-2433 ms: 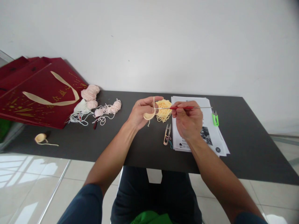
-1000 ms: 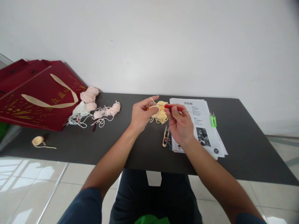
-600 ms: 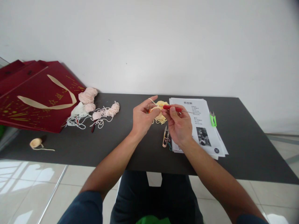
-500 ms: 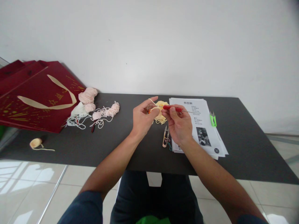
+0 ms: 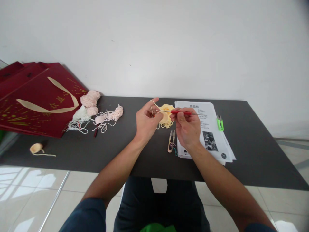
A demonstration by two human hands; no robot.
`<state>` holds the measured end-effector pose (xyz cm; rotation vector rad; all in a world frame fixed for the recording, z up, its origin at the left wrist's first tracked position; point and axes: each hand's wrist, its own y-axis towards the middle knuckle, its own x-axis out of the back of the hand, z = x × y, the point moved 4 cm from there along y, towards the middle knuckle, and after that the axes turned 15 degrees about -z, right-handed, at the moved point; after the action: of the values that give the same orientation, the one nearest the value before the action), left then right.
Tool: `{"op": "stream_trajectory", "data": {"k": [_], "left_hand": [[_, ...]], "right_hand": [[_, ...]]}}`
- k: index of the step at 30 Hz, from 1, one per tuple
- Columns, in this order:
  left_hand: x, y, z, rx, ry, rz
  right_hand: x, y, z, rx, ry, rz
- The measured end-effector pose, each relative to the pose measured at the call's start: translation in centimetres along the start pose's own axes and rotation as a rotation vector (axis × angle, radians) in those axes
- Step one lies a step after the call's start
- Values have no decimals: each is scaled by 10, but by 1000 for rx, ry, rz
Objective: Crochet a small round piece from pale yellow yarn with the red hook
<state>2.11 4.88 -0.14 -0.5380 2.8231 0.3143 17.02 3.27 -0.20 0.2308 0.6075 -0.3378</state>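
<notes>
My right hand (image 5: 188, 129) is closed around a crochet hook (image 5: 181, 112) with a red handle, its thin metal tip pointing left. That tip reaches the thumb and fingers of my left hand (image 5: 147, 124), which pinch cream yarn (image 5: 154, 102). One strand runs over the raised left index finger. Any small crocheted piece between the left fingertips is mostly hidden. Just beyond the hands, a tangle of pale yellow yarn (image 5: 168, 107) lies on the dark table (image 5: 149, 164). Thread snips (image 5: 171, 141) lie below it, between my forearms.
Printed sheets (image 5: 199, 153) lie at the right under my right hand, with green snips (image 5: 220, 123) on their edge. At the left stand a dark red gift bag (image 5: 36, 100), pink yarn (image 5: 90, 98), white yarn (image 5: 80, 114) and a small cream crocheted cup shape (image 5: 36, 148).
My right hand and the hook have shifted slightly right, away from the left fingers. My left index finger has risen a little, lifting the strand.
</notes>
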Motion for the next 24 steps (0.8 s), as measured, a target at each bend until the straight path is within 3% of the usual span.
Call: {"op": "stream_trajectory", "data": {"k": [12,24], "left_hand": [[2,1,-3,-5,37,-56],[3,1,-3,-47,83,-98]], "right_hand": [[9,6,7,193,-151,-11],[6,-1,10,292,-186,-17]]}}
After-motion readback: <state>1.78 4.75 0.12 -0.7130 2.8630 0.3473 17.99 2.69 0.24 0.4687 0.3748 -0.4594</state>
